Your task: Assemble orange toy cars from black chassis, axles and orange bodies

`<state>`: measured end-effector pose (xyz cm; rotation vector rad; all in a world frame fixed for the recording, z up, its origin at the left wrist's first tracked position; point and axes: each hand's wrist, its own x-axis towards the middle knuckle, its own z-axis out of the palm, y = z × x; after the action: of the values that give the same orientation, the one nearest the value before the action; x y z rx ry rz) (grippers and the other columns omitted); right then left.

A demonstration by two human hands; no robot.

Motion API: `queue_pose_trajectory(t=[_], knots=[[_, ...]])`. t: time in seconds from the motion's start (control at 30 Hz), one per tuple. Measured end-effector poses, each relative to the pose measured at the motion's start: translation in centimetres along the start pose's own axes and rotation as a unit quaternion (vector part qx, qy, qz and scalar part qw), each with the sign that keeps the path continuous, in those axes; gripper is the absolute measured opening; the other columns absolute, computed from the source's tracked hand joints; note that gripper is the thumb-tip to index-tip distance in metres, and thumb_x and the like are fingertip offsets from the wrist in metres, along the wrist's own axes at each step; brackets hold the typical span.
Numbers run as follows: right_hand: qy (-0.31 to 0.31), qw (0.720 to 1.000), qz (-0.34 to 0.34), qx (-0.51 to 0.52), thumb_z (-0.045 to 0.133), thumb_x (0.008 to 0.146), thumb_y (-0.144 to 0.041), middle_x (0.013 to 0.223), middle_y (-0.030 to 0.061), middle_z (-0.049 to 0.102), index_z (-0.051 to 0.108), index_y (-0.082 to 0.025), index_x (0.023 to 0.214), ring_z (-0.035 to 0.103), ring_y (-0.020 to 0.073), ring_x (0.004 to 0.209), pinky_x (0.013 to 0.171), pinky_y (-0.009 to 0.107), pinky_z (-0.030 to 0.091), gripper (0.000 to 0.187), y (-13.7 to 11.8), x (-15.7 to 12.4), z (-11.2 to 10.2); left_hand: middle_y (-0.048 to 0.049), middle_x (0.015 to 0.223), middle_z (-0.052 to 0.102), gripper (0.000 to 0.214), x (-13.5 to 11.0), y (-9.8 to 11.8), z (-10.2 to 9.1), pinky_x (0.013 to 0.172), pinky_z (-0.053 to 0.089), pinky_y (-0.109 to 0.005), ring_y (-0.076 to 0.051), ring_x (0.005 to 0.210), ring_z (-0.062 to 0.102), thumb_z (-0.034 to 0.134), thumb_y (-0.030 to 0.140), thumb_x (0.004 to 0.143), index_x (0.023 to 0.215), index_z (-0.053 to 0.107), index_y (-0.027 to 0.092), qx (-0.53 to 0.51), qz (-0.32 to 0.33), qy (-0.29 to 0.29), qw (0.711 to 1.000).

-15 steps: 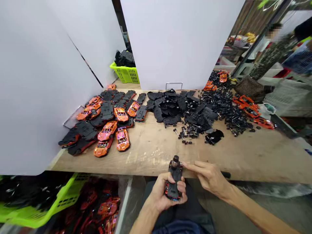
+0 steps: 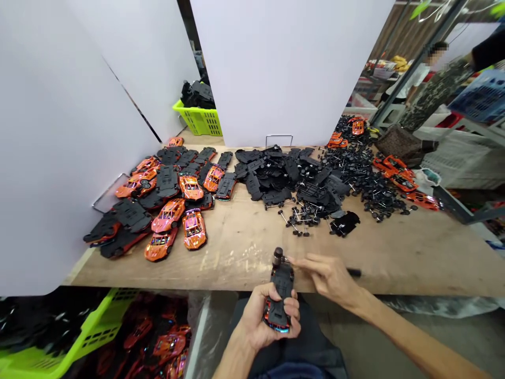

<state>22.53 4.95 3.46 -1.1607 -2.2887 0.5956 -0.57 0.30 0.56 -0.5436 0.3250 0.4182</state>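
Note:
My left hand grips a toy car upside down, its black underside up and its red body edge showing at the lower end. A small dark wheel stands at the car's far end. The fingertips of my right hand reach that wheel, and I cannot tell whether they pinch anything. Beyond them on the wooden workbench lie loose wheels on axles. Further back are black chassis pieces, a heap of wheels, and orange-and-pink car bodies at the left.
White partition boards rise behind the bench. A lime basket holding black parts stands beyond them. Another lime basket sits low at the left, beside red cars. A person stands at the upper right near a blue crate.
The whole view has shifted slightly, and the bench sits a little lower and further left. My right fingertips have moved slightly left along the wheel end, and the car stays in my left hand.

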Motion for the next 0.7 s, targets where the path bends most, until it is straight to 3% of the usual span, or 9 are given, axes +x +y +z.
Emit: queue_pose_trajectory(t=[0.13,0.27,0.37,0.43,0.53,0.63,0.7], knots=[[0.021,0.999,0.035,-0.005,0.042,0.099,-0.009,0.092,0.0050,0.074,0.070,-0.029,0.137,0.068,0.0167,0.078,0.073,0.025,0.057,0.051,0.7,-1.6,-0.6,0.0009,0.077,0.047,0.039,0.0,0.1,-0.1,0.074,0.048,-0.029,-0.011,0.064,0.052,0.059,0.010,0.061,0.100,0.056,0.008,0.000,-0.003,-0.015,1.000],[-0.018,0.998,0.050,-0.040,0.041,0.099,-0.010,0.091,0.0044,0.073,0.065,-0.032,0.142,0.069,0.0162,0.078,0.074,0.025,0.059,0.054,1.5,-3.6,-1.8,0.0009,0.076,0.048,0.040,0.3,-0.1,-0.2,0.073,0.048,-0.028,-0.011,0.063,0.053,0.061,0.010,0.061,0.100,0.058,0.006,0.006,0.012,-0.013,1.000],[0.020,0.997,0.078,-0.018,0.044,0.102,-0.016,0.114,0.0079,0.074,0.064,-0.030,0.143,0.071,0.0201,0.102,0.089,0.033,0.061,0.047,2.9,-3.7,-2.2,-0.0024,0.078,0.056,0.030,0.3,-1.3,-0.4,0.074,0.049,-0.027,-0.012,0.067,0.058,0.066,0.014,0.068,0.096,0.061,0.006,0.052,0.080,0.004,0.995],[0.050,0.995,0.073,-0.039,0.047,0.101,-0.019,0.123,0.0096,0.071,0.070,-0.032,0.135,0.068,0.0237,0.112,0.096,0.040,0.059,0.042,3.8,-3.5,-2.1,-0.0096,0.085,0.065,0.022,-0.1,-2.6,-0.6,0.076,0.050,-0.030,-0.017,0.076,0.065,0.072,0.023,0.076,0.091,0.065,0.007,0.142,0.135,0.038,0.980],[0.128,0.986,0.100,-0.039,0.051,0.101,-0.023,0.129,0.0107,0.066,0.074,-0.034,0.126,0.063,0.0289,0.123,0.106,0.052,0.052,0.036,3.2,-3.3,-1.3,-0.0152,0.096,0.073,0.037,-0.8,-4.1,-0.4,0.079,0.053,-0.035,-0.025,0.086,0.070,0.082,0.038,0.079,0.098,0.073,0.008,0.317,0.217,0.088,0.919],[0.150,0.956,0.174,0.183,0.061,0.100,-0.037,0.131,0.0107,0.067,0.062,-0.031,0.139,0.065,0.0276,0.123,0.109,0.048,0.052,0.040,-0.2,-2.8,0.5,-0.0119,0.101,0.077,0.054,-0.9,-3.5,0.8,0.092,0.054,-0.038,-0.028,0.094,0.072,0.091,0.043,0.072,0.115,0.074,0.015,0.407,0.355,0.104,0.835],[0.116,0.904,0.205,0.358,0.074,0.091,-0.045,0.127,0.0110,0.069,0.058,-0.027,0.138,0.069,0.0269,0.118,0.105,0.042,0.057,0.052,-2.7,-2.3,2.2,-0.0117,0.108,0.078,0.063,-0.6,-2.0,2.0,0.099,0.052,-0.039,-0.031,0.107,0.072,0.092,0.046,0.068,0.121,0.072,0.017,0.428,0.435,0.123,0.783]])
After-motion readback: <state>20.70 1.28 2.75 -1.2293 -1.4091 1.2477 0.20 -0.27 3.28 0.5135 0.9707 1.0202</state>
